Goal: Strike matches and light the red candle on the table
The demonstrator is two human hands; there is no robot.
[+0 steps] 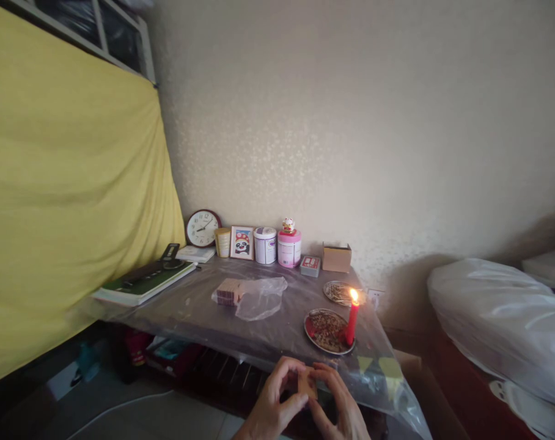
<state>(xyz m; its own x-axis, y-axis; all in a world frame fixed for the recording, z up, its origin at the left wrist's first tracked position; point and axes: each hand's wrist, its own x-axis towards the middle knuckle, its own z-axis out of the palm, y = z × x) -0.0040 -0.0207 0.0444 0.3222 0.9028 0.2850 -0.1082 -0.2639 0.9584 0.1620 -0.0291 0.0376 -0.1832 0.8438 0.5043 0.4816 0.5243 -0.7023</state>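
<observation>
We hold a small box [307, 386] between both hands, the left hand [276, 400] pinching one side and the right hand [340, 404] the other. Both grasp it by thumb and fingertips only — perhaps because it is too small for a palm grip and looks easy to crush. We have it by the near edge of the table [176, 305], in front of the plate [321, 349] and apart from the flame [354, 296].

The lit candle [351, 324] stands at the plate's right side, probably so that wax drips there. To the left lies a pack [227, 294], with loose plastic [263, 300] beside it. The clock [203, 228] and tubs [265, 246] line the wall [305, 122] — seemingly set back to keep them off the flame.
</observation>
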